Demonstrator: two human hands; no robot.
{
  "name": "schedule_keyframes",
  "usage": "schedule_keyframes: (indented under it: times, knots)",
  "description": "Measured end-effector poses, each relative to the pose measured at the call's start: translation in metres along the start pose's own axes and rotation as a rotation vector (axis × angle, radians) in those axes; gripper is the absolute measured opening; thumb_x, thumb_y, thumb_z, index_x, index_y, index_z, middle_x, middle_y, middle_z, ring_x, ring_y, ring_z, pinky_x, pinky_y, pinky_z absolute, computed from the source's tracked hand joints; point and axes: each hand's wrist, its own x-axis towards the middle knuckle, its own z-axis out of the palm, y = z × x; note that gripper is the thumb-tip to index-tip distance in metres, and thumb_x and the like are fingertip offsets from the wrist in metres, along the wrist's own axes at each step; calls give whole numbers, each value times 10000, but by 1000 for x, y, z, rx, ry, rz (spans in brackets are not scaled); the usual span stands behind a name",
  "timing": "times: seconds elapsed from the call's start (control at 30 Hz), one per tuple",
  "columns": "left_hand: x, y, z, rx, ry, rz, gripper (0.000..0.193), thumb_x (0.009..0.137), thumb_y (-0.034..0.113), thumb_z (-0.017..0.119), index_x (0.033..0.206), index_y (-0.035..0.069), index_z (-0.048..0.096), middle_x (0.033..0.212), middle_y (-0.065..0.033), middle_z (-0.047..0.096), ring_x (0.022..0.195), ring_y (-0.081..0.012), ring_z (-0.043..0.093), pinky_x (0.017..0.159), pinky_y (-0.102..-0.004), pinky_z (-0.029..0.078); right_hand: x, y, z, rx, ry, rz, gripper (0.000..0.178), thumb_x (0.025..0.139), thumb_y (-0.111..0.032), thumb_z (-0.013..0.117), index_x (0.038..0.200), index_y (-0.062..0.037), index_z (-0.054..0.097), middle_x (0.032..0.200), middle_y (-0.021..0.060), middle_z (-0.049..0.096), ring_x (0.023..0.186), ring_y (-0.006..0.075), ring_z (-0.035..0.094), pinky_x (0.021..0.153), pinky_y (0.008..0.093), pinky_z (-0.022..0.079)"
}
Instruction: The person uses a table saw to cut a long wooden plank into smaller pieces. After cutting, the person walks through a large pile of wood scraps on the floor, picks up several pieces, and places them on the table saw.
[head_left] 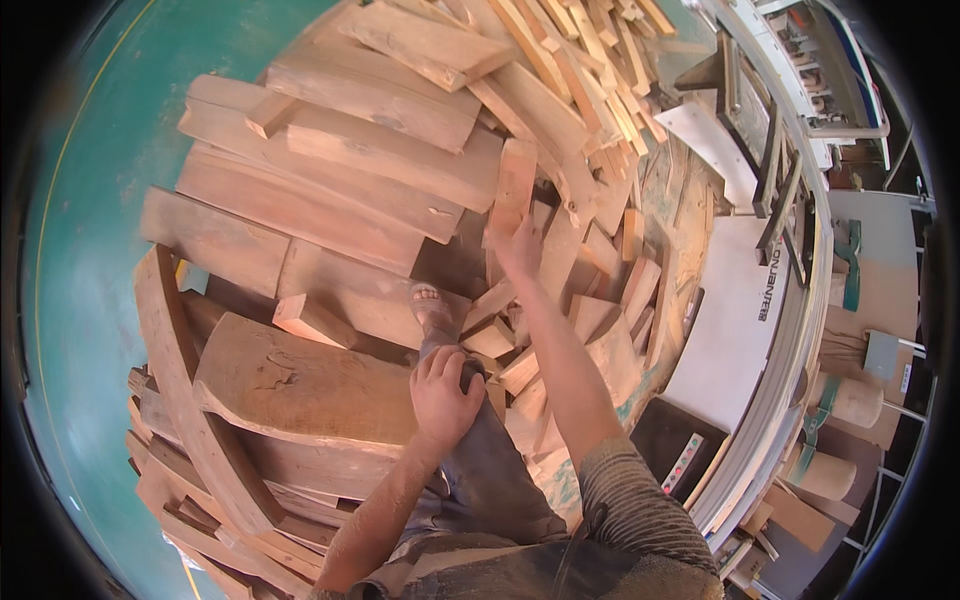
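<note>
A short wooden block stands out from the pile ahead of me, and my right hand is closed around its near end. My right arm is stretched forward. Meanwhile my left hand lies on my bent knee with its fingers spread over the trouser leg, holding nothing. Just ahead of that knee, my sandalled foot is set on a wide plank. Around the block lie loose wood offcuts, and wide boards are stacked to its left.
A long beam slants across the pile at the left, beside a thick slab. Narrow wooden strips heap up at the far right. White sheet panels stand along the right side. Green floor borders the pile's left.
</note>
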Motion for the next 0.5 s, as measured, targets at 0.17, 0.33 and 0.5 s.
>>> schedule_keyframes:
  times: [0.17, 0.33, 0.5]
  knots:
    - [6, 8, 11, -12, -70, 33, 295, 747, 185, 710, 1000, 44, 652, 1182, -86, 655, 1173, -328, 587, 962, -468, 449, 56, 17, 39, -141, 112, 153, 1156, 698, -456, 828, 1517, 49, 186, 1419, 355, 414, 1270, 459, 505, 1058, 486, 453]
    - [4, 8, 16, -10, -72, 14, 292, 739, 180, 721, 996, 53, 659, 1175, -76, 656, 1177, -334, 586, 954, -472, 454, 51, -4, 40, -73, 164, 117, 1036, 699, -380, 834, 1440, 55, 256, 1386, 361, 432, 1275, 456, 488, 1063, 475, 450]
    - [-5, 10, 15, -21, -93, 49, 295, 739, 177, 723, 999, 52, 662, 1174, -78, 654, 1179, -333, 584, 951, -474, 457, 57, 5, 15, -117, 20, 264, 1032, 676, -411, 796, 1469, -8, 273, 1241, 269, 622, 1145, 402, 628, 977, 462, 510]
